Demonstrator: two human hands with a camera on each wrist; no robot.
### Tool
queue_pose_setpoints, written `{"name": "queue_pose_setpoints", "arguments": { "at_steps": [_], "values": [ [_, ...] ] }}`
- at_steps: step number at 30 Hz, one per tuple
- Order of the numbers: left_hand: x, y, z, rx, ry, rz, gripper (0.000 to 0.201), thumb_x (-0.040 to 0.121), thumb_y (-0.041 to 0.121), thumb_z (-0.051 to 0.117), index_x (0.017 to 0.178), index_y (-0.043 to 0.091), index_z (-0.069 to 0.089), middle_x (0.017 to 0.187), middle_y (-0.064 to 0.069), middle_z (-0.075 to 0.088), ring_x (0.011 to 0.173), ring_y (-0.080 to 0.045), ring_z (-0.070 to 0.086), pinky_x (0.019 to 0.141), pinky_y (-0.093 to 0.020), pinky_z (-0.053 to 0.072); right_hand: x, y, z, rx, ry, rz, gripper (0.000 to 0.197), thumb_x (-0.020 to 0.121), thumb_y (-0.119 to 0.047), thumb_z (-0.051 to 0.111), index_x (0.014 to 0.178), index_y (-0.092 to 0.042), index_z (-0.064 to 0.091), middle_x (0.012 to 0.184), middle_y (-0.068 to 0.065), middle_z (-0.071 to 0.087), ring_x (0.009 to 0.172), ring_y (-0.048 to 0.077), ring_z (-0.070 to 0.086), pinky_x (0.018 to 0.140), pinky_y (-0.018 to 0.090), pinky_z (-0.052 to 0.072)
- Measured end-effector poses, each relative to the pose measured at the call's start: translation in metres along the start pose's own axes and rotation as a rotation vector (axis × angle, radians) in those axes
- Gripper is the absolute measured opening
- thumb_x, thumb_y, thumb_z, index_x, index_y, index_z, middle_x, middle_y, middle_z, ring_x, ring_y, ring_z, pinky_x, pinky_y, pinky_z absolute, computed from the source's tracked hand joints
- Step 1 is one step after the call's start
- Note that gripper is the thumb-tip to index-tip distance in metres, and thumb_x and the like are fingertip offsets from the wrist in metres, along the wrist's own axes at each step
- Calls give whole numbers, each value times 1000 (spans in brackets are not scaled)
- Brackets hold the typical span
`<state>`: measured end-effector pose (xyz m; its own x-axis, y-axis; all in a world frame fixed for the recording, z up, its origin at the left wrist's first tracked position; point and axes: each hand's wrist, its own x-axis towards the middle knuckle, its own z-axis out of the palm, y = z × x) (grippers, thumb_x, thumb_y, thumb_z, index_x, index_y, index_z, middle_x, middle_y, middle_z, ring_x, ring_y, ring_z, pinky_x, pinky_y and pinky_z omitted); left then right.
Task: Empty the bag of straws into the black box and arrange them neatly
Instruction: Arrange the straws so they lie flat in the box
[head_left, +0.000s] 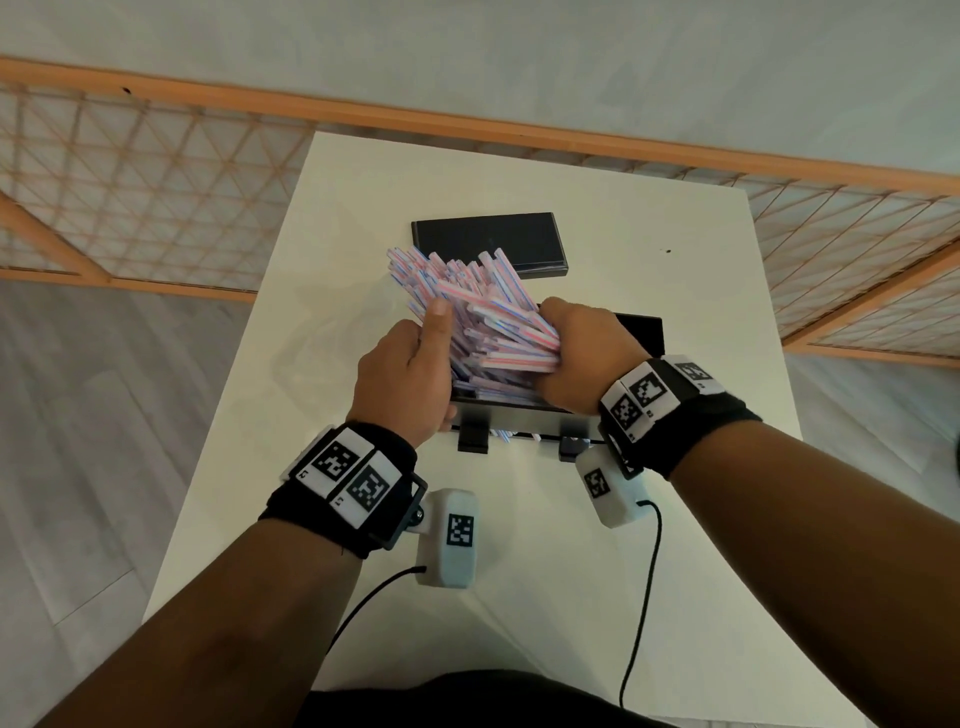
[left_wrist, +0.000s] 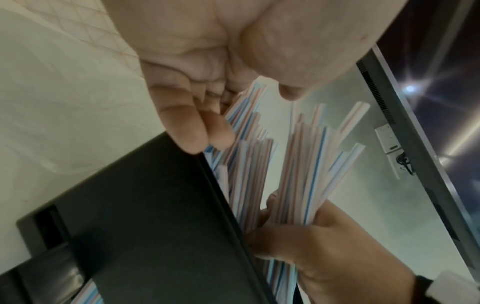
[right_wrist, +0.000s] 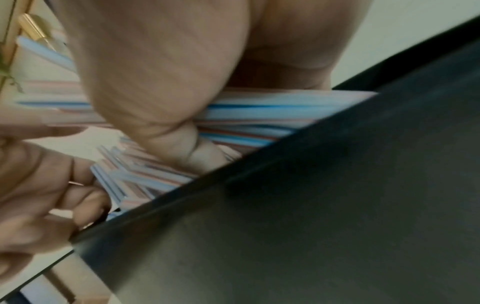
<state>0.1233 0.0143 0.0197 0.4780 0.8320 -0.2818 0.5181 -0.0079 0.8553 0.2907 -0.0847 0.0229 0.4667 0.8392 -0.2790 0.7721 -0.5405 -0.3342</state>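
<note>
A thick bundle of red- and blue-striped white straws stands slanted in the black box, fanning up and to the left. My left hand holds the bundle from the left, thumb pressed on its side and fingers curled under. From the right, my right hand grips a fistful of the straws. The left wrist view shows the straws between both hands above the box wall. In the right wrist view the straws pass under my palm, over the box edge.
The flat black lid lies behind the box on the white table. Something faint and clear like plastic film lies left of the box. A wooden lattice railing runs behind the table. Wrist-camera cables trail over the table's near end.
</note>
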Motion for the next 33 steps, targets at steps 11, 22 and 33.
{"name": "queue_pose_setpoints", "arguments": {
  "at_steps": [11,22,33],
  "values": [
    [4,11,-4,-86,183,72,81,92,78,22,105,6,56,91,-1,59,87,-24,57,80,-32,44,0,-14,-19,-182,-136,-135,36,77,-49,70,94,-22,52,86,-3,59,77,24,54,70,25,40],
    [5,27,28,-194,249,137,85,91,62,36,150,2,27,148,-11,48,136,-24,48,115,-41,36,7,-23,-21,-306,-209,-174,16,80,-35,64,87,-25,54,77,-3,55,71,22,55,66,25,41],
    [8,18,30,-204,205,97,67,95,48,59,136,3,32,130,-8,60,113,-21,64,96,-31,49,2,-27,-1,42,65,-164,30,77,-39,71,82,-28,43,78,-5,51,71,21,49,66,24,34]
  ]
}}
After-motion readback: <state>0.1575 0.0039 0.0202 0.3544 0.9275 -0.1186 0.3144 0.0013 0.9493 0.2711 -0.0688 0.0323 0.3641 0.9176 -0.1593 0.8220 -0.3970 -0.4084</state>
